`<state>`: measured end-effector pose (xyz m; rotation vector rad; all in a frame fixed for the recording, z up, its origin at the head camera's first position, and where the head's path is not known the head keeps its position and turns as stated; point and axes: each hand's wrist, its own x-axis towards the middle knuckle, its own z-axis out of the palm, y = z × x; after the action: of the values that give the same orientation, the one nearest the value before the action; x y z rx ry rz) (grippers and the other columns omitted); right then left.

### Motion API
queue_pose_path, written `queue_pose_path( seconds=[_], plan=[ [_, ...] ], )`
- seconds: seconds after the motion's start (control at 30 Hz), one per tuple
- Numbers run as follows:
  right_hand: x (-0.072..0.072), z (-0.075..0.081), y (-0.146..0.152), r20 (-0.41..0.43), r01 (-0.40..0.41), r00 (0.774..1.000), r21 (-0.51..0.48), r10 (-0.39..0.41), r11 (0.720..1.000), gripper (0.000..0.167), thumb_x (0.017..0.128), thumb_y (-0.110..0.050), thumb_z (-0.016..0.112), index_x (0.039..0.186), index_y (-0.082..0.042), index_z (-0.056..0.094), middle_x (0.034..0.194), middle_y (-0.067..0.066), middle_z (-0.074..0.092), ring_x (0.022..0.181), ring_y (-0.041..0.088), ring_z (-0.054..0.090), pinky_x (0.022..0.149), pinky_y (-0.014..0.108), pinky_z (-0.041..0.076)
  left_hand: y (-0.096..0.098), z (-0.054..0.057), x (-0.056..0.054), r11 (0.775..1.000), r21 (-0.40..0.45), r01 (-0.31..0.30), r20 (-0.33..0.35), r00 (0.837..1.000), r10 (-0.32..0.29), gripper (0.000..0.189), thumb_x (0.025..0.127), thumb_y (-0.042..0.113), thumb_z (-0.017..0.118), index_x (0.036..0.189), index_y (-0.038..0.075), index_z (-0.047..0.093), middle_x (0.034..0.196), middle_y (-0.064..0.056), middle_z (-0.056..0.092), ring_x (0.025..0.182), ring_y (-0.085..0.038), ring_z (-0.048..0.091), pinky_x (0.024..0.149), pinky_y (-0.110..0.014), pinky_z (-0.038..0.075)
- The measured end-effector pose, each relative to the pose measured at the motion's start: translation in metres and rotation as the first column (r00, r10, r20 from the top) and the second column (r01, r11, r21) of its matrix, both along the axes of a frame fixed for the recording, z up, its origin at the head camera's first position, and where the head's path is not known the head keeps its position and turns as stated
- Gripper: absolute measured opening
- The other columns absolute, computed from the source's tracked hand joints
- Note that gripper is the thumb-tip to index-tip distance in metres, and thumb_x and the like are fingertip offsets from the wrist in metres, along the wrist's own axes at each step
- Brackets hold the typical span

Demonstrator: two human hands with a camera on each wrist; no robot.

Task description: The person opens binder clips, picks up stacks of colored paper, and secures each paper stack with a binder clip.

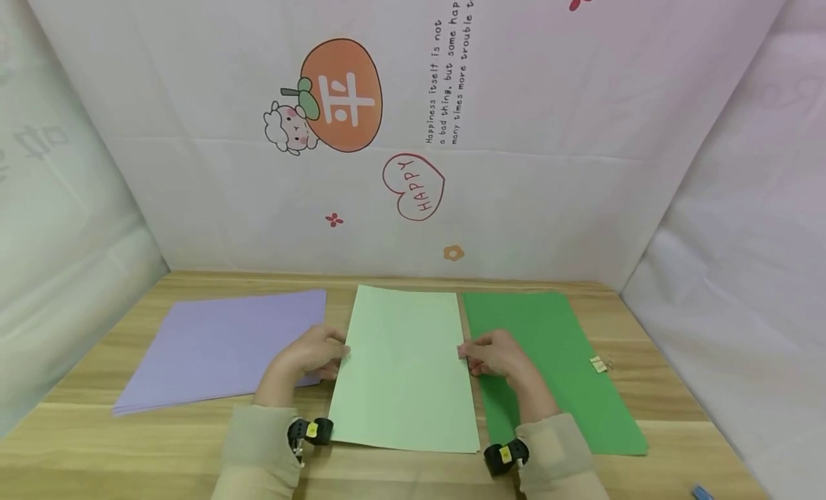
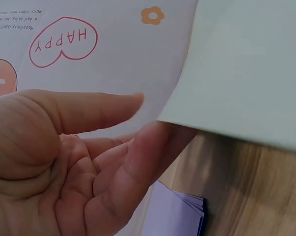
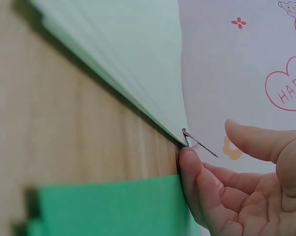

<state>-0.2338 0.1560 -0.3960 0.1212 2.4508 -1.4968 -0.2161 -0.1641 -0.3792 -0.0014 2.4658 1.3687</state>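
A stack of light green paper sheets (image 1: 405, 371) lies between both hands on the wooden table. At its left edge is my left hand (image 1: 316, 353); in the left wrist view the fingers (image 2: 145, 152) reach under the paper edge, while the thumb stands apart above it. My right hand (image 1: 497, 354) is at the right edge, over the green sheets. In the right wrist view its fingertips (image 3: 189, 157) touch the stack's edge from below and its thumb is raised clear. A thin metal piece (image 3: 199, 141) sticks out at that edge; its kind is unclear.
Purple sheets (image 1: 226, 349) lie on the left of the table (image 1: 193, 450). Dark green sheets (image 1: 548, 356) lie on the right, with a small pale yellow clip-like piece (image 1: 599, 364) at their edge. A blue object (image 1: 702, 492) is at lower right. Printed cloth (image 1: 516, 163) hangs behind.
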Motion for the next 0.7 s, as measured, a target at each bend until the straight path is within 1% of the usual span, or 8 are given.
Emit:
queue_pose_path(
  seconds=[0.1, 0.2, 0.37, 0.43, 0.5, 0.57, 0.63, 0.7],
  plan=[
    [0.0, 0.002, 0.001, -0.001, -0.002, 1.0, 0.009, 0.002, 1.0, 0.025, 0.096, -0.018, 0.067, 0.103, 0.005, 0.072, 0.074, 0.008, 0.065, 0.064, 0.015, 0.062, 0.061, 0.023, 0.051, 0.0, 0.001, -0.001, 1.0, -0.004, -0.014, 0.001, 1.0, 0.014, 0.045, 0.1, 0.014, 0.054, 0.138, -0.008, 0.047, 0.117, -0.021, 0.06, 0.066, -0.017, 0.059, 0.06, -0.028, 0.056],
    [0.0, 0.003, 0.002, -0.004, -0.006, 1.0, 0.017, 0.007, 1.0, 0.025, 0.096, -0.019, 0.066, 0.102, 0.005, 0.073, 0.075, 0.008, 0.066, 0.065, 0.014, 0.062, 0.061, 0.023, 0.051, 0.0, 0.003, -0.001, 1.0, -0.01, -0.019, 0.005, 1.0, 0.019, 0.045, 0.101, 0.017, 0.053, 0.139, -0.007, 0.048, 0.121, -0.022, 0.06, 0.066, -0.016, 0.059, 0.06, -0.027, 0.055],
    [0.001, 0.005, 0.006, -0.011, -0.015, 1.0, 0.002, 0.015, 1.0, 0.025, 0.097, -0.017, 0.064, 0.103, 0.005, 0.074, 0.082, 0.011, 0.068, 0.068, 0.015, 0.063, 0.064, 0.025, 0.054, -0.002, 0.007, 0.0, 1.0, -0.001, -0.007, -0.008, 1.0, 0.007, 0.044, 0.101, 0.018, 0.052, 0.136, -0.008, 0.049, 0.108, -0.023, 0.068, 0.071, -0.019, 0.067, 0.063, -0.029, 0.057],
    [0.001, 0.007, 0.008, -0.021, -0.01, 1.0, -0.008, 0.01, 1.0, 0.025, 0.097, -0.015, 0.063, 0.105, 0.006, 0.073, 0.085, 0.013, 0.071, 0.069, 0.015, 0.063, 0.065, 0.026, 0.055, -0.004, 0.01, 0.0, 1.0, 0.006, -0.006, -0.024, 1.0, 0.006, 0.043, 0.1, 0.016, 0.053, 0.134, -0.009, 0.05, 0.103, -0.023, 0.071, 0.075, -0.022, 0.071, 0.066, -0.031, 0.058],
    [0.001, 0.009, 0.01, -0.034, 0.0, 0.999, -0.011, -0.001, 1.0, 0.026, 0.097, -0.015, 0.062, 0.107, 0.008, 0.073, 0.086, 0.014, 0.071, 0.068, 0.015, 0.062, 0.066, 0.026, 0.054, -0.007, 0.014, 0.001, 1.0, 0.012, 0.0, -0.049, 0.999, 0.001, 0.044, 0.099, 0.016, 0.053, 0.135, -0.008, 0.049, 0.103, -0.023, 0.072, 0.081, -0.024, 0.072, 0.069, -0.033, 0.059],
    [0.001, 0.012, 0.013, -0.04, 0.007, 0.999, -0.003, -0.007, 1.0, 0.03, 0.098, -0.016, 0.062, 0.111, 0.01, 0.07, 0.085, 0.015, 0.072, 0.067, 0.014, 0.062, 0.066, 0.025, 0.054, -0.01, 0.016, 0.001, 1.0, 0.026, 0.013, -0.07, 0.997, -0.012, 0.045, 0.1, 0.018, 0.052, 0.137, -0.007, 0.047, 0.11, -0.023, 0.071, 0.089, -0.027, 0.072, 0.073, -0.034, 0.058],
    [0.001, 0.015, 0.015, -0.056, 0.003, 0.998, 0.016, -0.002, 1.0, 0.034, 0.098, -0.018, 0.061, 0.114, 0.011, 0.068, 0.085, 0.015, 0.072, 0.067, 0.014, 0.063, 0.067, 0.026, 0.054, -0.012, 0.017, 0.0, 0.998, 0.047, 0.041, -0.109, 0.993, -0.035, 0.047, 0.102, 0.019, 0.052, 0.139, -0.007, 0.046, 0.116, -0.025, 0.069, 0.095, -0.03, 0.071, 0.072, -0.035, 0.056],
    [0.003, 0.018, 0.016, -0.082, 0.001, 0.997, 0.021, 0.001, 1.0, 0.037, 0.1, -0.019, 0.059, 0.118, 0.012, 0.065, 0.086, 0.017, 0.071, 0.068, 0.017, 0.064, 0.067, 0.028, 0.053, -0.013, 0.016, 0.0, 0.995, 0.046, 0.085, -0.161, 0.984, -0.077, 0.048, 0.102, 0.022, 0.053, 0.141, -0.005, 0.046, 0.121, -0.025, 0.067, 0.103, -0.033, 0.069, 0.079, -0.04, 0.057]
  ],
)
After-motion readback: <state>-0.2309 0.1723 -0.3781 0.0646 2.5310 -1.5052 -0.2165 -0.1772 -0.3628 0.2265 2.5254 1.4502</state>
